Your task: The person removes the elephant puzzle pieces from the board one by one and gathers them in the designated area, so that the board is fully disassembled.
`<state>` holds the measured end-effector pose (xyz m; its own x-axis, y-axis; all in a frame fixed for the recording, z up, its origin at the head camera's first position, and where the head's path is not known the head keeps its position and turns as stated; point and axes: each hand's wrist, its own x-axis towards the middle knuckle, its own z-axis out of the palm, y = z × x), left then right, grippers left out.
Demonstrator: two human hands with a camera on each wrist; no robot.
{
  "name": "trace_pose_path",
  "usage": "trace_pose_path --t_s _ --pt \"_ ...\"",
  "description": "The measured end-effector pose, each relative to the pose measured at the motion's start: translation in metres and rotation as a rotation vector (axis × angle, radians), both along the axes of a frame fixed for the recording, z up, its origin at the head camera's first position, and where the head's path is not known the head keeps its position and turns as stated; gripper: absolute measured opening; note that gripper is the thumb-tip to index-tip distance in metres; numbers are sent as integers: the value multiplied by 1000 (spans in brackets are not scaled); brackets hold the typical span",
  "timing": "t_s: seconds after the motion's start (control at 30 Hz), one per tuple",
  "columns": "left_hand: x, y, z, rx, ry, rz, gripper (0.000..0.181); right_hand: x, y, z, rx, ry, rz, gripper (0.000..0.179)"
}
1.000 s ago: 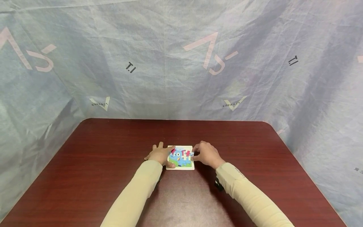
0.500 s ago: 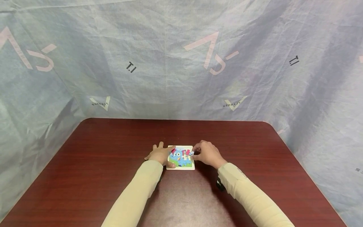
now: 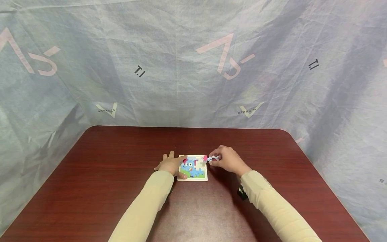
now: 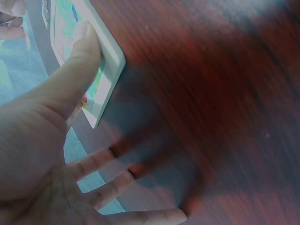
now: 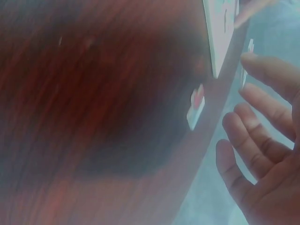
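A small jigsaw puzzle board (image 3: 192, 179) with a pale frame and a blue elephant picture lies on the table. My left hand (image 3: 170, 165) is spread at its left side. The left thumb (image 4: 85, 47) lies over the board's face near the edge, and other fingertips touch the tabletop. Right of the board, my right hand (image 3: 226, 159) pinches a pink and pale-blue puzzle piece (image 3: 206, 158) between thumb and finger, by the frame's upper right. In the right wrist view that piece (image 5: 244, 77) shows edge-on. Bare pale slots (image 3: 199, 164) show in the picture's right part.
Another puzzle piece (image 5: 196, 108) with a reddish patch lies on the table beside the board, below my right hand. The dark red wooden table (image 3: 121, 201) extends around the board. A grey printed cloth (image 3: 181, 67) hangs behind it.
My right hand has lifted the pink piece out of the picture and moved right and slightly away, leaving a larger bare slot. My left hand has stayed in place.
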<state>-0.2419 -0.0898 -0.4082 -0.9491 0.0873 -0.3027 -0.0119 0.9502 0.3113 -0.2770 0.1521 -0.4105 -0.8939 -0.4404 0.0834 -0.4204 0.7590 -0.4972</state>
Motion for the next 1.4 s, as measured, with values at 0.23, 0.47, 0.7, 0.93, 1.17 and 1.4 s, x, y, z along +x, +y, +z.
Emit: trace_pose_path --t_s 0.23,0.47,0.7,0.93,1.17,1.4 --pt "-1 -1 0 3 -8 -4 88 -5 19 1 -26 23 19 22" --pt "-1 -2 0 -7 -13 -8 89 -6 33 -1 -3 14 -3 22" --pt "0 -1 0 5 -11 3 87 -8 48 -3 23 19 -24 23" --pt "0 0 1 5 -14 6 87 -11 60 -9 52 9 -57 24" --pt "0 0 0 3 -14 5 88 -11 67 -13 72 -18 -82 23" --pt "-1 0 -1 12 -26 5 89 -11 70 -14 88 -30 -93 22"
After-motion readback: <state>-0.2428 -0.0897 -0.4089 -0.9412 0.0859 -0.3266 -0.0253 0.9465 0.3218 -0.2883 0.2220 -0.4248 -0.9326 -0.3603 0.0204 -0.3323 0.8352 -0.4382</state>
